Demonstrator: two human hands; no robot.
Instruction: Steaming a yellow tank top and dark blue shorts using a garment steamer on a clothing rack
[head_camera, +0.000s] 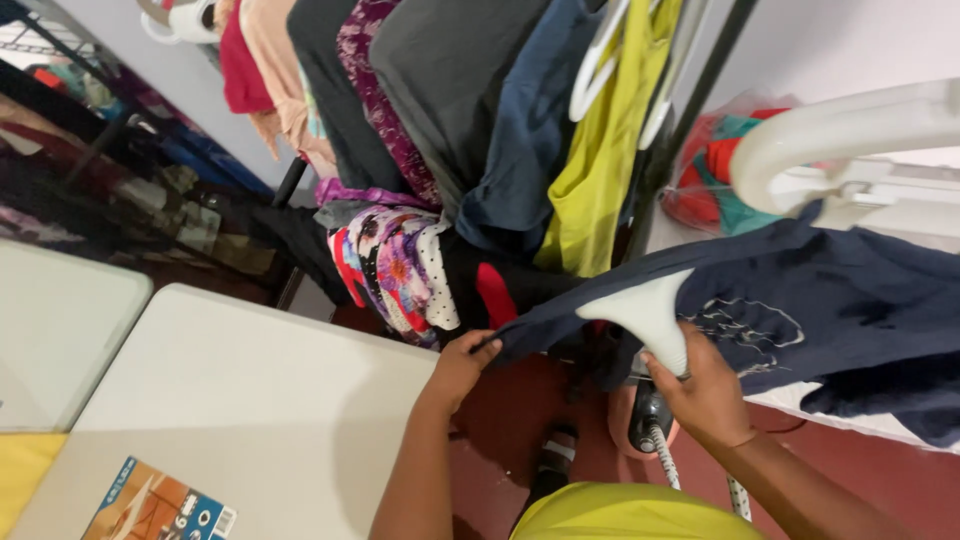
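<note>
Left hand pinches the navy shirt's edge taut; right hand grips the white steamer head against it. Crowded clothes rack looms just behind, white surface left.

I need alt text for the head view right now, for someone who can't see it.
Seen from above, the right hand holds a white garment steamer head against a navy T-shirt, while the left hand pulls its edge taut. Behind hangs a crowded rack of clothes; a white folding table stands at the left.
</note>
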